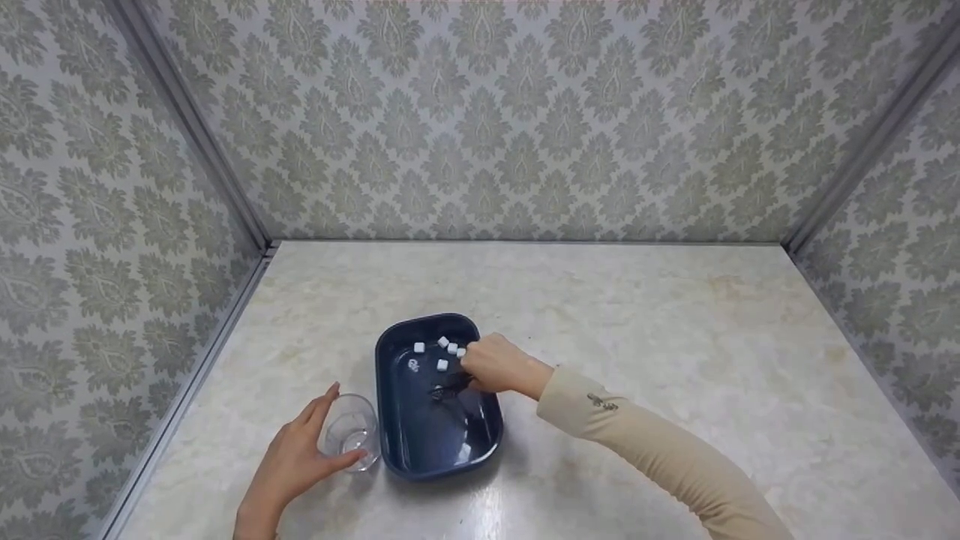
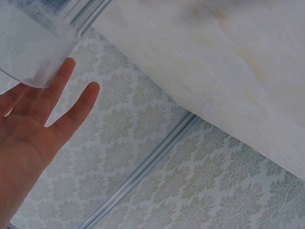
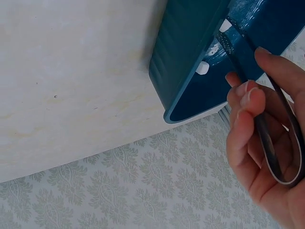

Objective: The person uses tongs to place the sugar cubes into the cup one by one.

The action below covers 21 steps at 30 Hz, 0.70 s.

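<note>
A clear glass stands beside the tray's left side. Around it, my left hand has its thumb at the near side and its fingers at the far side; in the left wrist view the fingers lie along the glass wall. My right hand grips dark metal tongs over the right rim of a deep blue tray. Several small white cubes lie in the tray's far half. In the right wrist view the tong tips reach beside a white cube, with another cube nearby.
The tray stands on a pale marbled table, left of its middle. Patterned wall panels enclose the table at the back and both sides, with grey metal strips along their corners.
</note>
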Each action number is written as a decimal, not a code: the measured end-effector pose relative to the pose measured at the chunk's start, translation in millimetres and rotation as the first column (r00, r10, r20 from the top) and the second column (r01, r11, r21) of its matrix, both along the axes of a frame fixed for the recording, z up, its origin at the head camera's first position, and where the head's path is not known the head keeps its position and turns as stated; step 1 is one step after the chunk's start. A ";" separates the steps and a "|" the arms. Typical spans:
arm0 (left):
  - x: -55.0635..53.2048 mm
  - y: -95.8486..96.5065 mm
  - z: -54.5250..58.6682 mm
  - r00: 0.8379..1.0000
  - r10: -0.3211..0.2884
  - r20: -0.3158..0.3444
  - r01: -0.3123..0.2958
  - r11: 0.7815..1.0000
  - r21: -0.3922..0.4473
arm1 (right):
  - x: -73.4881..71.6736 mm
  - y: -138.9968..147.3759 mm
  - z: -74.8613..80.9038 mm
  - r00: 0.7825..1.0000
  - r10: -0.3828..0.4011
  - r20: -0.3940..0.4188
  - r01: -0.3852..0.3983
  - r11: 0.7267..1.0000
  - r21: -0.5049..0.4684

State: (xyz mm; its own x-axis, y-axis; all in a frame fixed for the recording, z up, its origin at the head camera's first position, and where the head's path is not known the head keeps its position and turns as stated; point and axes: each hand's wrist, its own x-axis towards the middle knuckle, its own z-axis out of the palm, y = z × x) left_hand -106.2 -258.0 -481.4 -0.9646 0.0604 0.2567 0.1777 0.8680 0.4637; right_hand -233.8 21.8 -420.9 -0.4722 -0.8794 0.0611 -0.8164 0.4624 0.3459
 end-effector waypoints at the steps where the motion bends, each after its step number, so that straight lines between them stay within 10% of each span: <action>1: -0.2 0.0 0.1 1.000 0.000 0.001 0.000 1.000 0.001 | -0.1 0.8 0.7 1.000 -0.005 0.004 0.005 1.000 -0.001; 21: -1.3 -0.4 -1.6 1.000 -0.016 -0.008 0.016 1.000 0.017 | -3.4 22.6 4.7 0.998 -0.010 0.070 0.015 0.998 -0.063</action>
State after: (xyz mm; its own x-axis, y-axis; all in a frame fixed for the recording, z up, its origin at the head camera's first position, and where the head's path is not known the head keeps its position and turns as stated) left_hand -107.5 -258.4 -483.1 -0.9616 0.0717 0.2649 0.1953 0.8571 0.4767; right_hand -237.2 44.4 -416.2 -0.4881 -0.8687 0.0836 -0.8314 0.4920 0.2581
